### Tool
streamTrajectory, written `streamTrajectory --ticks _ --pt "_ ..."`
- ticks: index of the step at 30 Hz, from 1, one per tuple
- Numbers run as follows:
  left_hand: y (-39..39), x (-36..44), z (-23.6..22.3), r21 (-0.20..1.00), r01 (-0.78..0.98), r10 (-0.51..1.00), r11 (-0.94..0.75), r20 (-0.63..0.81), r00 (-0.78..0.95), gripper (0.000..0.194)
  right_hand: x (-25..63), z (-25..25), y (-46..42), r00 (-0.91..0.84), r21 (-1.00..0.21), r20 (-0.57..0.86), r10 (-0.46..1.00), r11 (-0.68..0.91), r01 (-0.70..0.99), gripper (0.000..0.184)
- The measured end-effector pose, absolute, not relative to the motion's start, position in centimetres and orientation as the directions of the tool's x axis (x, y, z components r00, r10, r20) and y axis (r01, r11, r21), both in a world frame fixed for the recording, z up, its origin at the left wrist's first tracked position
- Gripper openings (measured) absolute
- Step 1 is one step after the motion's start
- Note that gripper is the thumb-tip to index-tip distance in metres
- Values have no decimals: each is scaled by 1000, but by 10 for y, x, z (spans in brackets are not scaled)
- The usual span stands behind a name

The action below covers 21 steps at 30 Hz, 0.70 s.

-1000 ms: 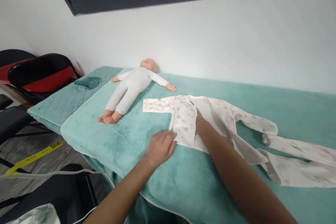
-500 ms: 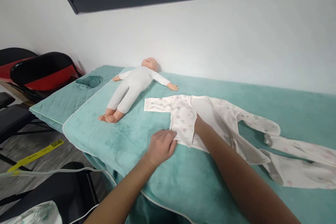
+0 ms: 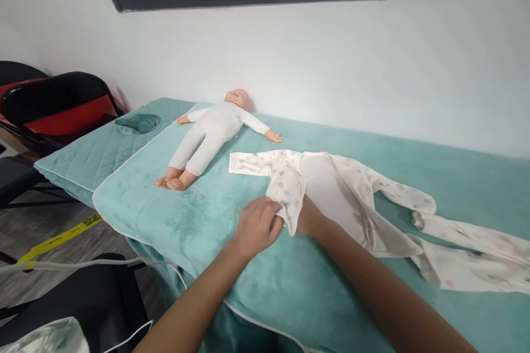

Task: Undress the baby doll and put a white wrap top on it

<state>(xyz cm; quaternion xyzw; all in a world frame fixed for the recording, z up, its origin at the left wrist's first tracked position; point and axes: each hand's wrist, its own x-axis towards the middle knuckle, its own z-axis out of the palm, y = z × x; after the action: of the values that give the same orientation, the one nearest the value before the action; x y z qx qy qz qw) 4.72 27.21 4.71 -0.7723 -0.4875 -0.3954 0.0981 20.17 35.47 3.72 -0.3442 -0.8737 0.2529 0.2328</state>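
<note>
Resting at the lower left on a black chair (image 3: 99,300), a crinkled plastic packet (image 3: 53,336) is cut off by the bottom edge, and what it holds cannot be made out. Behind it, black chairs with red panels (image 3: 72,118) run out of view on the left. A yellow strip (image 3: 62,240) bears lettering too small to read, and a pale cord (image 3: 83,265) crosses below it. On the quilted green pad (image 3: 91,157), a darker patch could be a hollow or a fold.

Next comes a doll (image 3: 215,127) in a white body suit, on its back on the green cover (image 3: 194,220), arms spread, head by the wall (image 3: 331,66).

Right of its feet, the left hand (image 3: 259,226) has its fingers curled, pinching the lower corner of a printed top (image 3: 287,182) between thumb and fingers. The right hand (image 3: 312,218) reaches under the front panel; cloth covers its fingers, so their grip cannot be told.

The top lies on the green cover, white with small grey and pink motifs, sleeves spread, front open onto a plain lining, the held panel's hem drawn to a point. Touching its far-right side, printed trousers (image 3: 476,267) run past the right edge.
</note>
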Motion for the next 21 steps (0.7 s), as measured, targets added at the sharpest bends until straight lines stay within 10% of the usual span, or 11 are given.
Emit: streamTrajectory --ticks 10,16,21 --pt "272 44 43 315 814 687 -489 713 137 17 212 82 289 -726 -575 178 664 669 471 47" --pt "271 42 42 320 794 641 -517 759 111 17 227 108 294 -689 -899 -51 723 268 347 56" --pt "271 42 42 337 780 645 -527 757 109 14 220 109 324 -506 -949 69 860 213 233 54"
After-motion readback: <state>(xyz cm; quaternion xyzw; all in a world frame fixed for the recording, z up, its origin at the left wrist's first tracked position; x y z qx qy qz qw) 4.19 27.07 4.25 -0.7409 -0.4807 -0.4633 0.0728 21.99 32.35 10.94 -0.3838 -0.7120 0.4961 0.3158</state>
